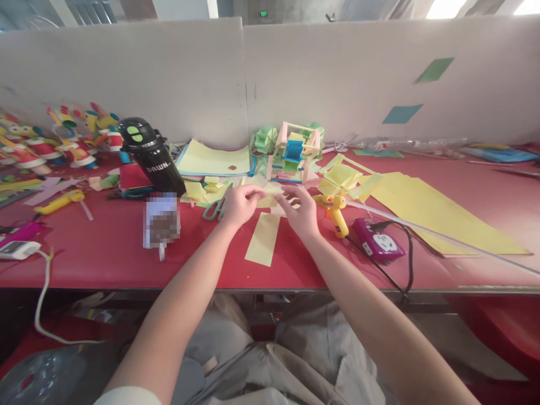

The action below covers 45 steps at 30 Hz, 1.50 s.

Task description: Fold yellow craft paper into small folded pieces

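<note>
Between my two hands is a small piece of pale yellow paper (271,197), held just over the table. My left hand (241,207) pinches its left side between thumb and fingers. At the right side, the curled thumb and fingers of my right hand (301,211) hold it too. A yellow paper strip (263,239) lies flat on the red table below them. Grey-green scissors (212,210) rest beside my left hand, partly hidden by it. A yellow glue gun (336,214) sits just right of my right hand.
Behind the hands stands a paper-and-stick model (294,152). A black bottle (152,163) and a blurred-out object (161,220) are on the left. To the right are a purple power strip (379,241) with a black cable and large yellow sheets (442,219). A white partition (169,73) runs behind.
</note>
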Available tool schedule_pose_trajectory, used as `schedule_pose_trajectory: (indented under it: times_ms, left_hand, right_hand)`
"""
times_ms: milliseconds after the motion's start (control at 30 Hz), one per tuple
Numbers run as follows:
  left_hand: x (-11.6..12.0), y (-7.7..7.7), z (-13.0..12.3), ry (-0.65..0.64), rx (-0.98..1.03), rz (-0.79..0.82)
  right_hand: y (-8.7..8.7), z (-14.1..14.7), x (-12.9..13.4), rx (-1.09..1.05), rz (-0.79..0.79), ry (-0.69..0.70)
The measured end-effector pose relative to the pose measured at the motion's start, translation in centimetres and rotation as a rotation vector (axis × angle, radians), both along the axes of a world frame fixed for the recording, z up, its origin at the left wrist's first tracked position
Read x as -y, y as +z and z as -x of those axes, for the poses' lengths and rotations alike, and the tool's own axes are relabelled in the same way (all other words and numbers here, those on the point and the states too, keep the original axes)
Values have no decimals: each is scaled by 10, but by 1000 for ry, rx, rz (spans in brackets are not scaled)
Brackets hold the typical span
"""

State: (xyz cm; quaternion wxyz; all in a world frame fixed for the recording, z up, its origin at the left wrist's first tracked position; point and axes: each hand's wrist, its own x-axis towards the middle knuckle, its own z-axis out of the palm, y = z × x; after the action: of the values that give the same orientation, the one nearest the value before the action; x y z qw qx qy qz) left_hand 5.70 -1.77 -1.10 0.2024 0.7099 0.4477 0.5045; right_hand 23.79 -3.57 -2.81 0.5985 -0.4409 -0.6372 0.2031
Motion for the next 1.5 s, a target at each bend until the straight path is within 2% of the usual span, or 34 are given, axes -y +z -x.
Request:
schedule_pose_trajectory:
  times_ms: [67,100,167,267,433,533,767,900,1000,1067,1167,1333,1500]
  left_hand:
    - [-1,0,1,72,61,-38]
    - [-1,0,1,87,80,-49]
    - [0,0,-1,73,89,-54]
    - [4,-1,-9,-45,80,-8]
    - [11,-1,-19,-313,176,180]
    - [13,2,-17,-338,210,272]
    - [8,3,-7,-432,215,353]
    - [5,1,-5,-417,247,363]
    - [7,-1,-8,-340,213,336]
    - [10,-2,-12,-302,139,267]
    - [13,-3,-17,-325,19,152]
    - [13,0,-15,-293,-101,-28]
    - [14,3,-13,-266,-11,80]
  right_hand:
    - [1,-1,1,-52,-8,-67]
    - [2,-1,2,-64,13,-58]
    - [4,1,5,-17,106,82]
    - [5,4,6,43,183,267]
    - [1,6,3,-66,195,213]
    - [1,5,2,-69,187,196]
    - [4,3,2,-132,225,257]
    - [1,4,0,-175,237,303]
    - [-4,5,-1,-165,227,304]
    - [-7,5,-1,-79,185,258]
    - [-7,4,0,52,118,168]
    - [-4,3,3,126,50,93]
    - [-4,2,1,122,44,80]
